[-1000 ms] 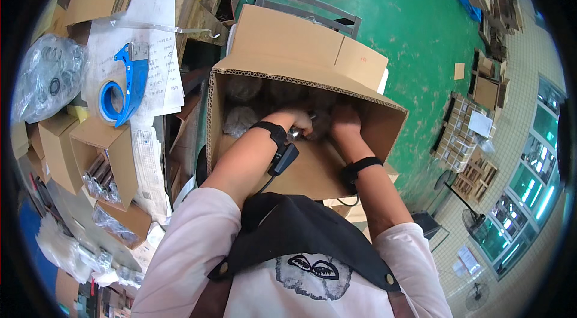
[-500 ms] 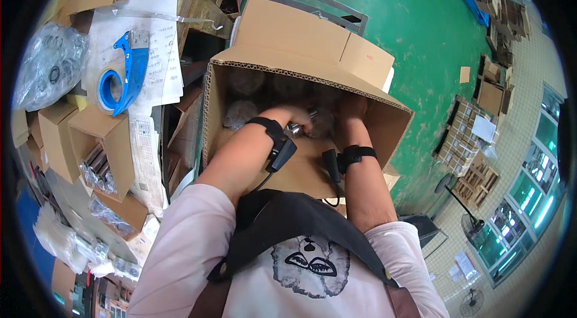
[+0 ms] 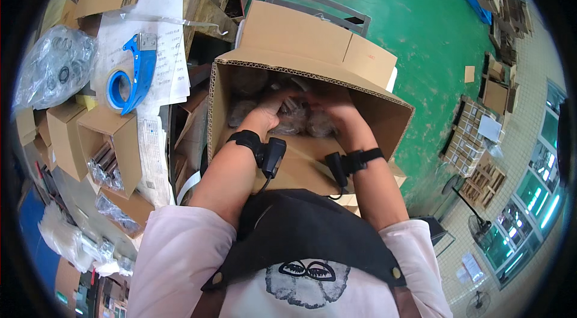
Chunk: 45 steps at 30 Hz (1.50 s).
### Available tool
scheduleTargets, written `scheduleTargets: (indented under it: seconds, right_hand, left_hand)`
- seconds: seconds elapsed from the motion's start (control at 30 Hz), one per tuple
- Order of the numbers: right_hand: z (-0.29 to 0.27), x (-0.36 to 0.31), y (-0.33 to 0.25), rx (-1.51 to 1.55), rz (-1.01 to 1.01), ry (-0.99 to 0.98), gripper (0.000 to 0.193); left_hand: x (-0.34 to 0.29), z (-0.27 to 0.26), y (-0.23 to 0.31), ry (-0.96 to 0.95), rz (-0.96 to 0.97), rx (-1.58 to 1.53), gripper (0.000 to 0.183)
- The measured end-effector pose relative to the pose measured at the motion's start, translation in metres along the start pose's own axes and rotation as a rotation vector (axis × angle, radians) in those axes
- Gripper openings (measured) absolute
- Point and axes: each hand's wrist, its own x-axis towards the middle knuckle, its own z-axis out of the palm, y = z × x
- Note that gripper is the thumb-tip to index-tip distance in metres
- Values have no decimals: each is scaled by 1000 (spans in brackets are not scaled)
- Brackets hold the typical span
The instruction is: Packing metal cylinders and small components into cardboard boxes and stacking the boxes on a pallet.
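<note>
Both hands reach into a large open cardboard carton [image 3: 288, 35] in front of me. Several bundles in clear plastic wrap [image 3: 321, 124] lie in its shadowed inside. My left hand [image 3: 275, 104] is at the middle of the carton, beside a wrapped bundle with shiny, metal-looking parts [image 3: 293, 107]. To the right of that bundle, my right hand [image 3: 336, 104] bends inward toward the left one. Shadow and the bundles hide most of the fingers, so I cannot make out whether either hand grips anything. Black straps with small devices circle both wrists.
On the left bench are a blue tape dispenser [image 3: 133, 74], paper sheets [image 3: 171, 59], a plastic bag of rings [image 3: 57, 68] and a small open box of metal pieces [image 3: 111, 137]. A grey metal frame [image 3: 318, 2] stands behind the carton. Strapped boxes [image 3: 469, 137] sit at right.
My left hand has gone deeper into the carton, away from the front bundles. My right hand has shifted left, toward the left hand. The shiny part by my left fingers is less visible.
</note>
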Motion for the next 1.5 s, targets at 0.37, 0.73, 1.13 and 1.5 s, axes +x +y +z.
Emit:
scheduleTargets:
  seconds: [0.37,0.73,1.13,1.5]
  right_hand:
    - [19,55,63,-636,-273,848,44]
    - [8,-11,65,-203,211,-247,41]
    - [71,-7,-6,-988,91,95,34]
    - [24,18,39,-794,-234,-113,40]
  left_hand:
    - [7,-15,-8,49,-133,121,16]
    - [-5,-10,-17,62,-307,493,10]
    - [-28,-27,-18,307,-126,216,8]
    - [9,-14,48,332,110,-132,38]
